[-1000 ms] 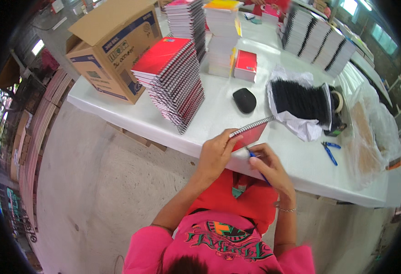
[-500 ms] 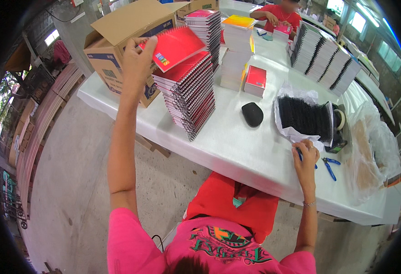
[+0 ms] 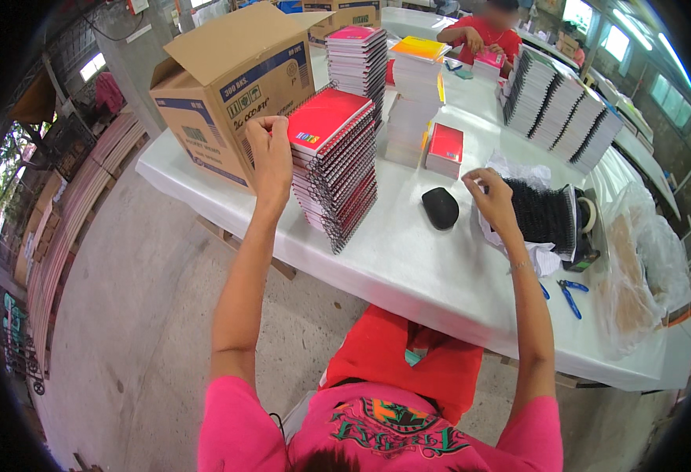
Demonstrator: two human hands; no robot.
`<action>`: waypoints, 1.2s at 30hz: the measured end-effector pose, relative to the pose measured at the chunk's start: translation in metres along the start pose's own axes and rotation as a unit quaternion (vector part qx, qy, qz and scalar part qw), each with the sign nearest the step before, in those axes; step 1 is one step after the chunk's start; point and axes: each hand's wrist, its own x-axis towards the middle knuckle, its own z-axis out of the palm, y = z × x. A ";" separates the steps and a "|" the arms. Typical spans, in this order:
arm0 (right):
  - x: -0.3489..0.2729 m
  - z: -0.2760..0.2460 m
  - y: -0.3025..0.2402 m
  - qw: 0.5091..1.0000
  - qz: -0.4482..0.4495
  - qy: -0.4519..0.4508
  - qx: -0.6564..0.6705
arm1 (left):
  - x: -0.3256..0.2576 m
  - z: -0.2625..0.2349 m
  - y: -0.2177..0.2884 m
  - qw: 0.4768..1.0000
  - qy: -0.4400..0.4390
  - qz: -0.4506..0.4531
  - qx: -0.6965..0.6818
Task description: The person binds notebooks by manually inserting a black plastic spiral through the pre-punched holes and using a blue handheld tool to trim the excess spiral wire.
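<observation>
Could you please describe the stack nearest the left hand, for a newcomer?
On the white table, find the open carton at left. The stack stands just right of it, beside the left hand; its red top sets it apart from the pink-topped stack behind.

The scene is bright and evenly lit, with daylight coming through the windows [image 3: 670, 105] and more from the tube lights [image 3: 632, 27] at upper right, which blow out to white. The surface [image 3: 408, 256] shines pale (glare is strongest toward its far right), and the plastic bag [image 3: 628, 267] catches streaky highlights. Shadows are soft. Nearby things look fairly sharp; the far background is softer. The planks [image 3: 74, 216] bow toward the black fisheye rim, fringed blue at left.
</observation>
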 end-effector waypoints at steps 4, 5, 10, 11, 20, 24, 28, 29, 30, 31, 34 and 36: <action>0.041 0.030 0.017 0.999 0.012 0.009 0.050 | -0.008 0.005 0.008 0.998 0.031 -0.015 -0.059; 0.050 0.035 0.027 0.997 0.022 0.019 0.068 | -0.010 0.007 0.010 0.998 0.026 -0.013 -0.062; 0.093 0.088 0.083 0.976 0.096 0.162 -0.112 | -0.007 0.015 0.002 0.997 0.034 -0.001 -0.064; 0.098 0.096 0.081 0.957 0.175 0.186 -0.140 | -0.008 0.011 0.002 0.998 0.033 0.005 -0.052; 0.086 0.070 0.096 0.937 0.291 0.130 0.142 | -0.048 0.003 0.071 0.951 0.185 0.235 -0.077; 0.052 0.040 0.065 0.917 0.216 0.117 0.315 | -0.100 0.000 0.077 0.942 0.115 0.304 -0.084; -0.026 -0.003 -0.017 0.885 0.192 0.035 0.422 | -0.154 0.039 0.057 0.975 -0.155 0.117 -0.104; -0.047 -0.007 -0.033 0.872 0.190 0.017 0.450 | -0.168 0.057 0.050 0.981 -0.150 0.073 -0.095; -0.066 -0.008 -0.048 0.881 0.164 0.000 0.443 | -0.181 0.073 0.042 0.985 -0.146 0.030 -0.085; -0.085 -0.011 -0.068 0.876 0.158 -0.029 0.455 | -0.190 0.085 0.031 0.976 -0.163 -0.015 -0.141; -0.123 -0.015 -0.090 0.861 0.187 -0.084 0.465 | -0.205 0.096 0.013 0.927 -0.240 -0.111 -0.266; -0.119 -0.020 -0.059 0.893 0.159 -0.137 0.397 | -0.209 0.092 0.015 0.923 -0.252 -0.141 -0.253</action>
